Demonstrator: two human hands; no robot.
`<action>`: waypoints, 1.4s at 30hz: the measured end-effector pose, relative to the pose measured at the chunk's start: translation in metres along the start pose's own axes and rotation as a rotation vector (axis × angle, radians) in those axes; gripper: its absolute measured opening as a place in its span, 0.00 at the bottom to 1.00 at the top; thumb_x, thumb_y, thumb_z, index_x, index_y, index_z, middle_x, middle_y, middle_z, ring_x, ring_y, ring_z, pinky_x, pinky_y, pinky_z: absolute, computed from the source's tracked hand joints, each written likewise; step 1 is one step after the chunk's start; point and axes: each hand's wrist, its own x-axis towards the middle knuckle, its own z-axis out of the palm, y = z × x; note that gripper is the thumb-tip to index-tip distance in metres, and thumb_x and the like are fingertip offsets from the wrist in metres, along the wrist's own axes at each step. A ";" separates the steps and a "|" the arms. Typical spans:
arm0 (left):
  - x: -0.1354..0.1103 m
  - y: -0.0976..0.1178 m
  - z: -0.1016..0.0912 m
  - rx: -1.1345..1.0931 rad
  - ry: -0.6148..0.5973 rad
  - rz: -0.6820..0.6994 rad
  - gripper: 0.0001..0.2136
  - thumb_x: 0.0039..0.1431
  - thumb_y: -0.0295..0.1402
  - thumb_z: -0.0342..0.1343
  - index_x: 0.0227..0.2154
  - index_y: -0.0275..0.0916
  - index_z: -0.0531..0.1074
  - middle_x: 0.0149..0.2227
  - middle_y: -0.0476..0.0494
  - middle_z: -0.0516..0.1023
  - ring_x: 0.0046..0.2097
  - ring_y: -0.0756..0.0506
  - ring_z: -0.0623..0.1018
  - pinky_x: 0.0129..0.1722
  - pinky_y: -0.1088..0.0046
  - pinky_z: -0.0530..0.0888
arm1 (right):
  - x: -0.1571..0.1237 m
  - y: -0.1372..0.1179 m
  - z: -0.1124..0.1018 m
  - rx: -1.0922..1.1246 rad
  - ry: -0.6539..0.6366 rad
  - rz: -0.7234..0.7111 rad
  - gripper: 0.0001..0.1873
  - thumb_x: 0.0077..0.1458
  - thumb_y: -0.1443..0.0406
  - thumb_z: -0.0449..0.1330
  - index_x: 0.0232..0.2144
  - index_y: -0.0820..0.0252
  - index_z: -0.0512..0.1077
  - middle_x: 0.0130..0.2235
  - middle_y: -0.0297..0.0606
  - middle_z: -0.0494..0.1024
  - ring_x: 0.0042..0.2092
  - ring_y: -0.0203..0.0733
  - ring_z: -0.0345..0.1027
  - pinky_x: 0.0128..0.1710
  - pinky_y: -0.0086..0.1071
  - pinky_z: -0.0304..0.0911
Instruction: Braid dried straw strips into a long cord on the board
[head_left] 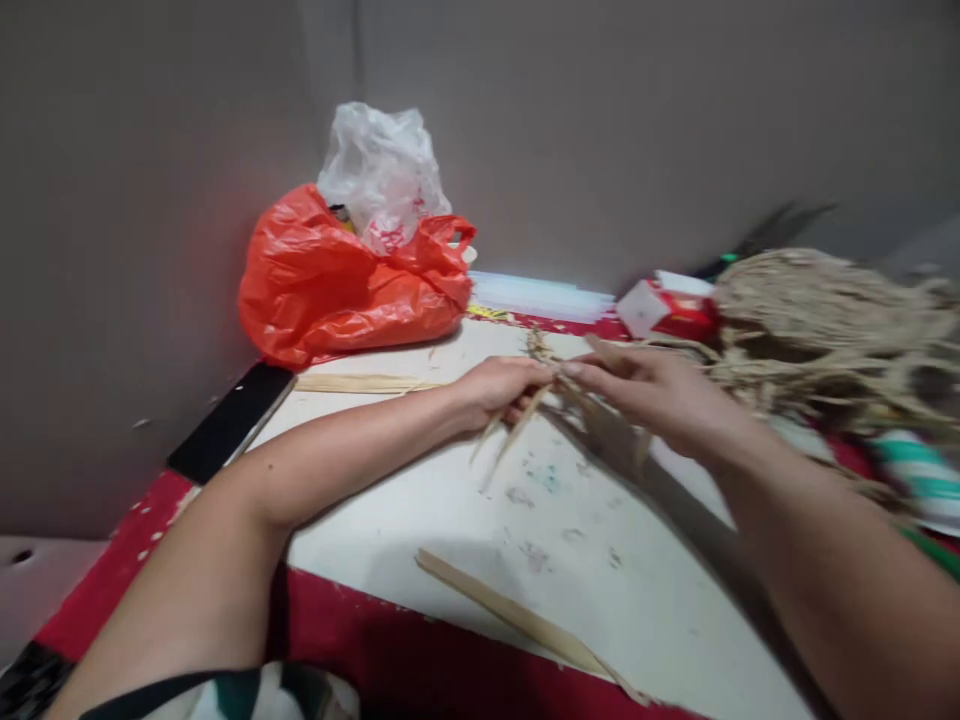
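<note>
Red table [352, 610] with white board [360, 510] on top. At back left, orange bag [322, 295] with clear bag [382, 160] at its top. At right, fibre coil [817, 300], blurred. At left edge, phone [232, 420]. Near front edge, loose strip [517, 615], aslant. Over board's far half, right hand [664, 390] and left hand [502, 385] close together, both pinching strips [519, 430] between them.

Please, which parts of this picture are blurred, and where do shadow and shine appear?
In the head view, the right hand, the dry strips and the tan cord bundle look blurred; in the head view, a dark shadow lies beside the right forearm on the white board, and soft highlights show on the orange plastic bag.
</note>
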 end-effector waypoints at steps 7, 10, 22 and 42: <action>0.012 0.000 -0.006 0.091 -0.100 0.052 0.06 0.51 0.26 0.51 0.21 0.37 0.62 0.14 0.57 0.56 0.13 0.59 0.51 0.14 0.81 0.43 | -0.007 -0.016 0.011 0.002 0.038 0.041 0.22 0.42 0.55 0.63 0.37 0.63 0.70 0.24 0.35 0.73 0.24 0.36 0.64 0.23 0.27 0.56; 0.012 -0.003 -0.004 0.156 -0.044 0.090 0.07 0.50 0.27 0.51 0.19 0.37 0.62 0.13 0.57 0.56 0.13 0.58 0.52 0.14 0.79 0.45 | -0.009 -0.018 0.016 -0.040 0.045 0.047 0.19 0.43 0.58 0.62 0.37 0.65 0.71 0.23 0.34 0.73 0.25 0.36 0.64 0.22 0.26 0.54; 0.010 -0.006 -0.007 0.383 0.041 0.179 0.09 0.49 0.29 0.50 0.16 0.37 0.64 0.11 0.57 0.55 0.13 0.56 0.52 0.13 0.76 0.46 | -0.007 -0.022 0.024 0.077 -0.069 0.088 0.11 0.42 0.71 0.54 0.31 0.65 0.72 0.21 0.33 0.72 0.22 0.32 0.60 0.21 0.24 0.52; 0.012 0.003 -0.008 0.128 0.015 -0.001 0.06 0.47 0.25 0.56 0.21 0.36 0.65 0.11 0.59 0.53 0.13 0.59 0.49 0.15 0.79 0.42 | -0.005 -0.008 -0.043 -0.048 -0.117 -0.052 0.13 0.55 0.57 0.54 0.31 0.62 0.70 0.30 0.38 0.72 0.28 0.34 0.60 0.28 0.29 0.56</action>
